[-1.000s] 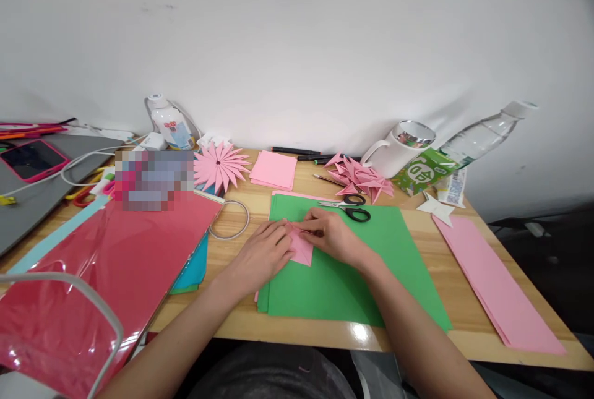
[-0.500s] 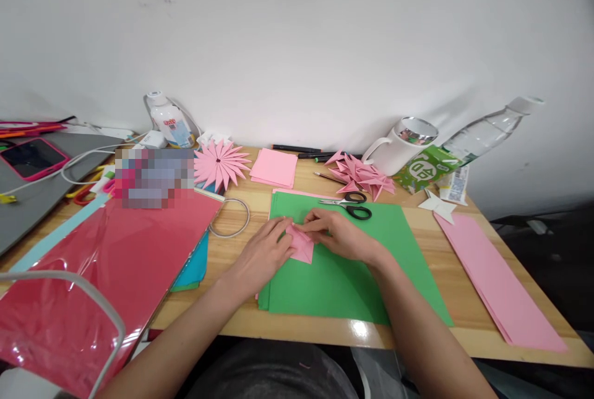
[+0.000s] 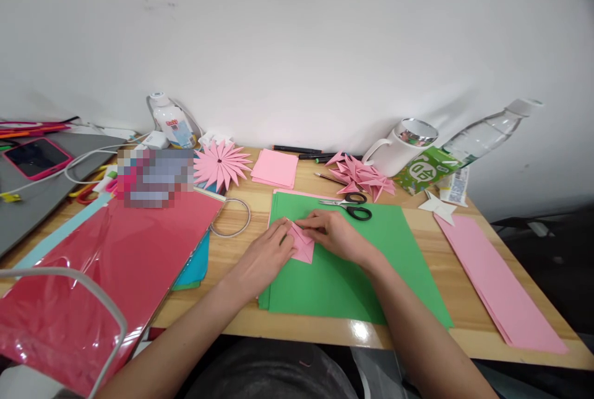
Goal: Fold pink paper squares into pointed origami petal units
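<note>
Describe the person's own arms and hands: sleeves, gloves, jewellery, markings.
The left hand and right hand are bare: no gloves, and no rings show. The left forearm and right forearm are uncovered to the bottom of the picture, with no sleeve, watch, bracelet or marking in view.

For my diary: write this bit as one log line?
left hand: on pink paper | right hand: holding its top edge | underneath: green sheet

Both hands press a small pink folded paper (image 3: pixel 302 244) flat on a green sheet (image 3: pixel 348 275): the left hand (image 3: pixel 262 255) on its left edge, the right hand (image 3: pixel 335 235) on its far right. Black-handled scissors (image 3: pixel 350 206) lie just beyond.
</note>
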Motion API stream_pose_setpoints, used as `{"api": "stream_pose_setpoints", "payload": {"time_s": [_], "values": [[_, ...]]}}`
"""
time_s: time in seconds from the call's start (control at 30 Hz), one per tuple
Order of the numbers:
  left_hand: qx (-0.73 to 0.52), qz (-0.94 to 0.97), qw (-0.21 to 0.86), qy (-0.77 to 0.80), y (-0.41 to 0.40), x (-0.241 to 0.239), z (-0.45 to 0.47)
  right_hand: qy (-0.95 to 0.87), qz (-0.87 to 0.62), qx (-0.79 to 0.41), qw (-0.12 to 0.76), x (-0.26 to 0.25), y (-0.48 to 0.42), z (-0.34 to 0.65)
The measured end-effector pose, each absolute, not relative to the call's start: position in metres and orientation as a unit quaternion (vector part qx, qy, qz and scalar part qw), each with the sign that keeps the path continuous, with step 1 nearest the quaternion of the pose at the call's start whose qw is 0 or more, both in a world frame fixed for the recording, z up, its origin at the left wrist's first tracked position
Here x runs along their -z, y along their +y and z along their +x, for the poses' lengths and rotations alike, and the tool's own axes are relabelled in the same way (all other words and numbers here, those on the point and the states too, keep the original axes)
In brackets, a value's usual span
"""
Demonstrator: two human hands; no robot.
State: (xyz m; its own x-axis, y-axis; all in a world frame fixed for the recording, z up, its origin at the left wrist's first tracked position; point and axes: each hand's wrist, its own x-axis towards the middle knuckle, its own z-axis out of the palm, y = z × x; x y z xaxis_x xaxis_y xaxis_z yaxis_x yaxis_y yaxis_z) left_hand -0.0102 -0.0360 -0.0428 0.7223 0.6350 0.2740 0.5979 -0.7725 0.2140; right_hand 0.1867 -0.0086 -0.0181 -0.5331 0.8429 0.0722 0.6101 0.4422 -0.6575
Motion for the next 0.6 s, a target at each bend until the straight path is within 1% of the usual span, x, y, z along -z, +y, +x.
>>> {"api": "stream_pose_setpoints", "payload": {"time_s": [0.37,0.6], "values": [[-0.143,0.916,0.041,0.372,-0.0403,0.0386,-0.0080,-0.824,-0.426,-0.303,0.218,0.0228,-0.0087,0.1853],[-0.140,0.928,0.000,0.344,-0.0413,0.0353,-0.0078,-0.814,-0.461,-0.289,0.200,0.0212,-0.0116,0.1825]]}}
